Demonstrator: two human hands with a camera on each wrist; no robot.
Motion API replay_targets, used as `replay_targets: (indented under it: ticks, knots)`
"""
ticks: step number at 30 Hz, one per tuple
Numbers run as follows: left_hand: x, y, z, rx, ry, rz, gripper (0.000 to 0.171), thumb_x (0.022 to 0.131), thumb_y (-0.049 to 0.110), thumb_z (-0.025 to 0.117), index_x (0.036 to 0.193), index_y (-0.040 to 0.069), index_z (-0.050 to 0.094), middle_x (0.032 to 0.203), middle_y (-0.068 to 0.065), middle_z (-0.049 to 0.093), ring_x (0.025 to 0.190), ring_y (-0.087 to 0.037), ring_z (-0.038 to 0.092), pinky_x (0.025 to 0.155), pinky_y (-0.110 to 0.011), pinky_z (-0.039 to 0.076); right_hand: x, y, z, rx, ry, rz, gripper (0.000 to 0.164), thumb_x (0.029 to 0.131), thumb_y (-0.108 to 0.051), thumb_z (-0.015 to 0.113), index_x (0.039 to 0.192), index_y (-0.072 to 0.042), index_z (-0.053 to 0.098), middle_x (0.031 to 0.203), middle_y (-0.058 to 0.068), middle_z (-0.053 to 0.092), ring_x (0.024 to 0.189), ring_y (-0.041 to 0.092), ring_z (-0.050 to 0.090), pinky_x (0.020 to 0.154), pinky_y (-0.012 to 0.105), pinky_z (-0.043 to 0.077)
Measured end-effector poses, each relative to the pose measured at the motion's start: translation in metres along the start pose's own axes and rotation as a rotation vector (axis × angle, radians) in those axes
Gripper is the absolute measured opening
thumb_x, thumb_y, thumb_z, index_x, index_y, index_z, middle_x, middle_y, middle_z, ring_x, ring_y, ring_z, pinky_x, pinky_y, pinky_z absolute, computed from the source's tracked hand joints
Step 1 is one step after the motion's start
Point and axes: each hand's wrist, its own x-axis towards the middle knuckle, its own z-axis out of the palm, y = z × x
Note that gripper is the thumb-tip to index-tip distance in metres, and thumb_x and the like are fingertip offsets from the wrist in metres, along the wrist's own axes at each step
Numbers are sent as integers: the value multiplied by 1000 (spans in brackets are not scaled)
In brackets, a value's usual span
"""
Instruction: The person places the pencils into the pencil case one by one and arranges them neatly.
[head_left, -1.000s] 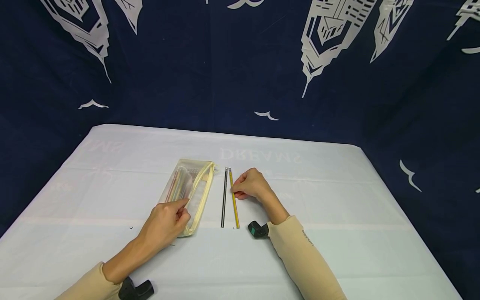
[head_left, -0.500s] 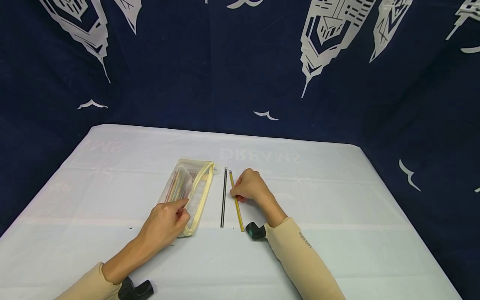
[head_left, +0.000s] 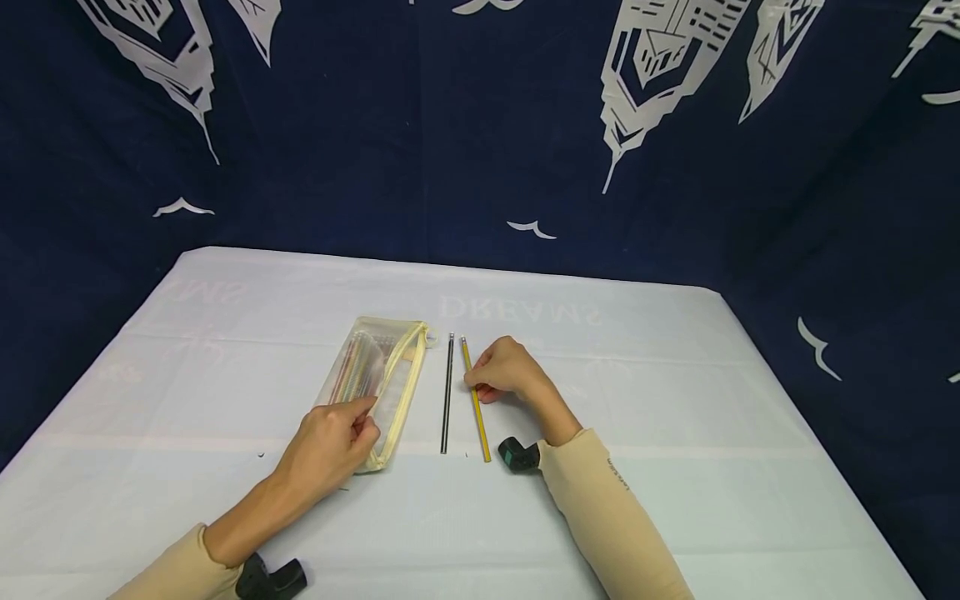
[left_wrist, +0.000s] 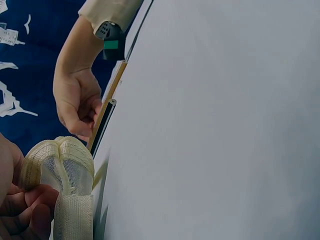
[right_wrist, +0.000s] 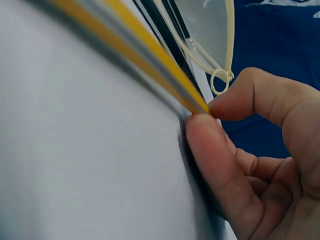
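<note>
A see-through mesh pencil case (head_left: pixel 405 392) with cream zip edging lies unzipped on the table, with several striped pencils (head_left: pixel 356 371) inside its left part. My left hand (head_left: pixel 330 446) holds the case's edge at the opening, index finger stretched along it. The left wrist view shows curled fingers (left_wrist: pixel 37 205) right at the cream edging. To the right of the case, a dark pencil (head_left: pixel 447 400) lies lengthwise. Beside it, my right hand (head_left: pixel 510 371) pinches a yellow pencil (head_left: pixel 482 429) between thumb and index finger, low over the table; its grey stripe shows in the right wrist view.
White cloth (head_left: pixel 675 500) covers the table, and a navy curtain with white prints (head_left: pixel 337 125) hangs behind. A cream ring (right_wrist: pixel 220 81) sits at the case's zip end. Small dark specks lie on the cloth left of the left hand.
The yellow pencil's near end has swung right, away from the dark pencil, with the right hand shifting slightly along with it. The left hand and the case have stayed in place.
</note>
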Motion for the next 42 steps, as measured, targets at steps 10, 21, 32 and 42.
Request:
replay_targets:
  ticks: [10,21,32,42]
  knots:
    - [0,0,0,1,-4,-2,26,78,-5,59,100,-11,72,61,4,54,50,-1,41,45,-20,38,6,10,-8,252,-74,5,9,76,4,64,84,6,67,67,9,63,51,13,62,54,28,56]
    - [1,0,0,4,15,24,27,77,-6,58,100,-11,72,61,4,55,50,0,41,44,-19,38,9,8,-7,477,-105,10,9,80,4,62,88,6,65,66,9,63,56,14,64,54,25,55]
    - [0,0,0,8,14,18,28,77,-6,58,101,-11,72,60,6,54,50,0,40,45,-19,38,6,-4,16,673,-72,-61,8,84,7,60,91,8,63,69,10,66,58,14,66,56,26,56]
    - [1,0,0,9,13,14,27,77,-6,58,100,-10,72,60,6,52,51,-1,41,45,-20,38,-3,-18,46,744,-4,-153,13,84,11,58,95,13,63,70,11,67,59,15,68,59,27,57]
